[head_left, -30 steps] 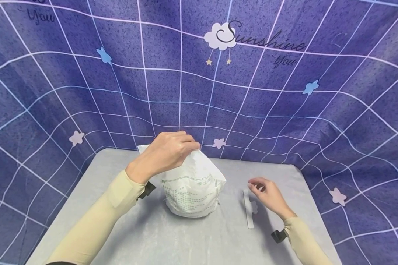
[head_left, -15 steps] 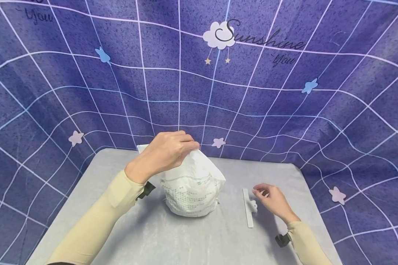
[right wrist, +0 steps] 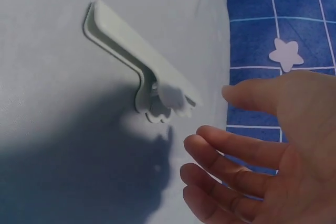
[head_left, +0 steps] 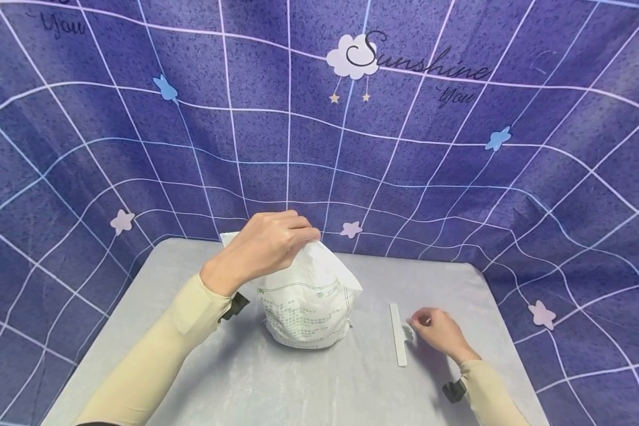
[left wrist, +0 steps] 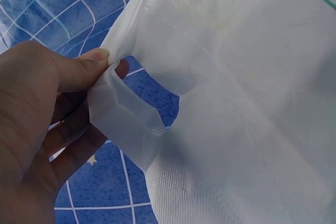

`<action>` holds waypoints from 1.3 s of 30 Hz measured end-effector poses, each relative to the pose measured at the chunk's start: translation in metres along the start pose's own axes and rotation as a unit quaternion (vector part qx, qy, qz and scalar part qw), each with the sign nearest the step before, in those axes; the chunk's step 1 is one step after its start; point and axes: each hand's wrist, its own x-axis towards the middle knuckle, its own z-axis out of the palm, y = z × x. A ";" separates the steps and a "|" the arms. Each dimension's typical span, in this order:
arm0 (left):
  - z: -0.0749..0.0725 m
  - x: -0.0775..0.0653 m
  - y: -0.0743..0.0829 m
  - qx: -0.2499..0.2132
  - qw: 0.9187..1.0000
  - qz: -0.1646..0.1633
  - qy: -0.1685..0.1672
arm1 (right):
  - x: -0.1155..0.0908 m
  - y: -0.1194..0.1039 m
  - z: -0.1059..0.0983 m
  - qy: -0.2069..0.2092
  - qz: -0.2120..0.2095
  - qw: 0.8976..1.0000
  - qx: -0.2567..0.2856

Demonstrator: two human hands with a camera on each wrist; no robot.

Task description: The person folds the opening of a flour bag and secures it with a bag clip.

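A white non-woven bag (head_left: 305, 322) with green print stands upright, its lower part bulging, at the middle of the table. My left hand (head_left: 268, 245) pinches its top edge between thumb and fingers. In the left wrist view the thumb lies on the strip beside the bag's cut-out handle hole, and blue cloth shows through the hole. Right of the bag lies a long white bag clip (right wrist: 134, 43) with scalloped handle tabs. My right hand (head_left: 442, 331) hovers by those tabs, thumb and fingers apart and holding nothing in the right wrist view.
The table (head_left: 330, 390) has a grey cloth-like cover. Behind it and along both sides hangs a purple-blue curtain (head_left: 277, 136) with a white grid, stars and lettering. A dark wrist camera (head_left: 454, 390) sits under my right wrist.
My right hand first drew away to the right from the clip, then came lower, beside its tabs. The left hand and the bag stay in place.
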 end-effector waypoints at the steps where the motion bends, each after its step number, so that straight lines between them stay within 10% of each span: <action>1: 0.000 0.000 0.000 -0.001 1.000 0.000 0.000 | 0.000 0.000 0.000 -0.001 0.002 1.000 -0.003; 28: -0.001 -0.001 0.001 -0.012 1.000 -0.003 -0.005 | 0.006 0.000 0.002 -0.080 0.063 0.994 -0.026; 39: 0.001 -0.003 0.000 -0.010 1.000 -0.008 -0.003 | 0.015 0.015 0.008 -0.090 0.021 0.996 -0.010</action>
